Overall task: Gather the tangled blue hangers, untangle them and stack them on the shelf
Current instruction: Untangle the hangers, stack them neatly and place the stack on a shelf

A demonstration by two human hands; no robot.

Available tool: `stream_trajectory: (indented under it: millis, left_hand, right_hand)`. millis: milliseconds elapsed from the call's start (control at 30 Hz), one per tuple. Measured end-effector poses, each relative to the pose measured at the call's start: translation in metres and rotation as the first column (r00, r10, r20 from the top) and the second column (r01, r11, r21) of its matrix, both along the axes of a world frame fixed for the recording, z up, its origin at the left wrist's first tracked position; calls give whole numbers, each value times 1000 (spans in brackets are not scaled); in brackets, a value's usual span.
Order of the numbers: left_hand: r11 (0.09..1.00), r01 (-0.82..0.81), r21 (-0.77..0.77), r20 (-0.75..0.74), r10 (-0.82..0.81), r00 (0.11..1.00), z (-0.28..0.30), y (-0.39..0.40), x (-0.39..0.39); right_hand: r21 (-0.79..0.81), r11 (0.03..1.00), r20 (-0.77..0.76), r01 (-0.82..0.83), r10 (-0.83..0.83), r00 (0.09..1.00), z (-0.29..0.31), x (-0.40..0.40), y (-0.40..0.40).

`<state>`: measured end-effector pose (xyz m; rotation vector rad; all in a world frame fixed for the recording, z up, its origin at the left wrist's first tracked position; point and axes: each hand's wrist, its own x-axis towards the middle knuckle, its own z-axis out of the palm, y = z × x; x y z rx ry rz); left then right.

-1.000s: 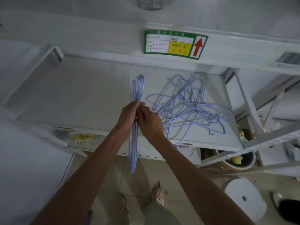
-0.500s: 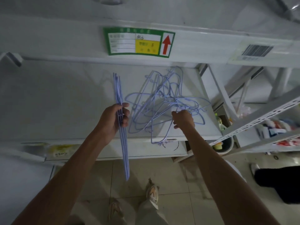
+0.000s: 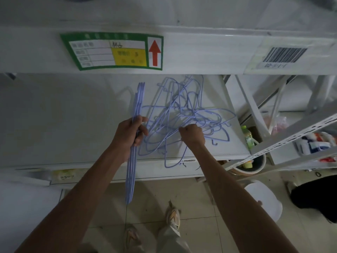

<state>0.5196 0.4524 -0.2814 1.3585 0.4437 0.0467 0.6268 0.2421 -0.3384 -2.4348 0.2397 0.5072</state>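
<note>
My left hand (image 3: pixel 130 135) grips a flat bundle of blue wire hangers (image 3: pixel 139 99) edge-on; the bundle runs from over the shelf down past its front edge toward the floor. To its right a tangled heap of blue hangers (image 3: pixel 184 114) lies on the white shelf (image 3: pixel 63 121), one loop hanging over the front edge. My right hand (image 3: pixel 192 135) sits in the near side of the tangle, fingers curled round a wire of it.
The upper shelf's front beam carries a green label (image 3: pixel 111 51) and a barcode sticker (image 3: pixel 284 55). A slanted perforated rack rail (image 3: pixel 291 137) stands to the right, with a bucket (image 3: pixel 249 166) holding a bottle beneath, a white stool (image 3: pixel 264 199) on the tiled floor, and my shoes below.
My right hand left the bundle, reached right into the tangle and now grips a wire there. The left hand keeps its hold on the bundle. The view has shifted right and closer.
</note>
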Motion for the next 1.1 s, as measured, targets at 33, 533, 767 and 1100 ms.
stream_trajectory:
  millis: [33,533,767,1100]
  left_hand:
    - [1000,3,-23,-12,-3,1000,-1,-2,2]
    - [990,83,-115,-266,-111,957,-17,-51,50]
    - [997,72,-29,-299,-78,951,-31,-66,66]
    - [991,4,136,-364,46,930,-41,-64,85]
  right_hand:
    - [49,999,-33,10,-8,999,1,2,5]
    - [37,981,143,192,-195,970,-10,-15,-47]
    - [217,960,9,177,-183,983,-26,-11,-46]
    - [196,963,76,185,-203,976,-28,-1,-44]
